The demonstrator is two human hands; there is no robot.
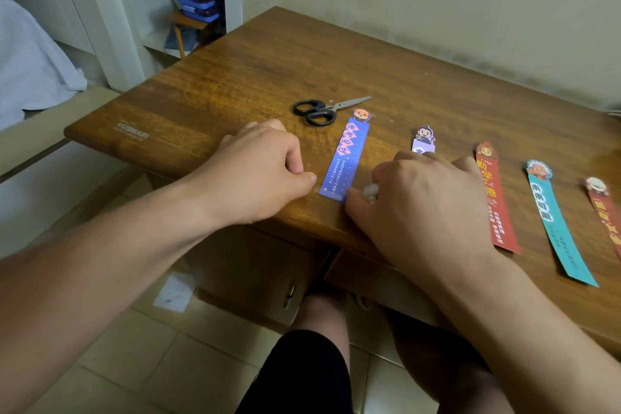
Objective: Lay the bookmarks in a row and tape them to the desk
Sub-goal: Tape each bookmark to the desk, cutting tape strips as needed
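Blue-purple card bookmark (344, 158): prob light, thin, slippy, so pin btm edge. L hand (262, 171) curled just left of it, grip unclear; R hand (426, 198) curls round clear tape roll (371, 193).

I'm reading a dim, warm indoor picture with soft, even light; I can't place its source. The glossy brown wooden bench (268, 70) carries a broad pale sheen at its middle and a brighter patch of glare at its far right edge. The left hand (262, 165) and right hand (426, 191) throw only faint, diffuse shadows on it. Beneath the bench it falls nearly black. The pale bedding (33, 60) at left looks cooler and bluish. The wide lens bows the bench edges and stretches both forearms toward the lower corners. Detail is soft throughout: the small clear tape roll (370, 192) gripped in the right hand is a smear.
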